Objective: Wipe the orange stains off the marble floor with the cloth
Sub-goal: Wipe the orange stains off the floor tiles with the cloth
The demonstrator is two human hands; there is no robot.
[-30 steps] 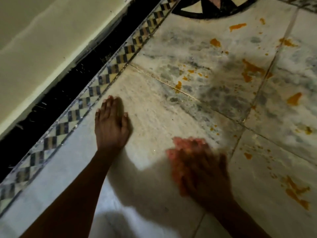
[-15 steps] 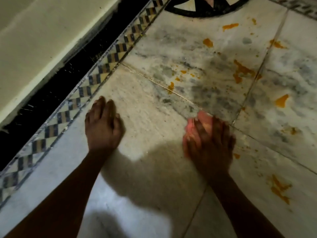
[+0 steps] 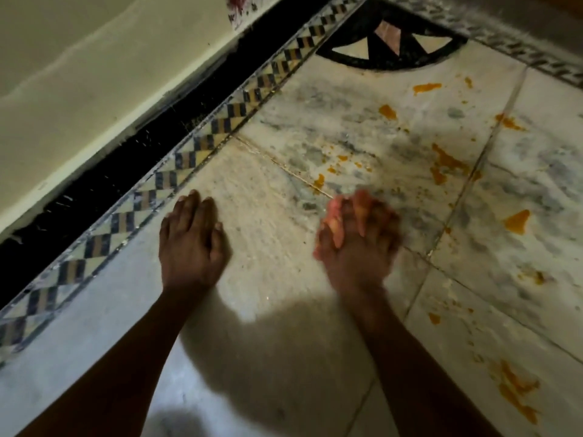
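Left hand (image 3: 192, 244) flat on the marble floor (image 3: 277, 253) near its checkered border (image 3: 151, 190), fingers released; right hand (image 3: 356, 244), blurred, pressing the pink cloth (image 3: 332, 217) down mid-floor, finger state impossible to tell; orange stains (image 3: 448, 164) toward the far and right edges; no legible writing.

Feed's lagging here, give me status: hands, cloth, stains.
Left hand flat on marble floor, bracing. Right hand pressing pink cloth, blurred mid-wipe. Orange stains remain ahead and right. Nothing in the way.
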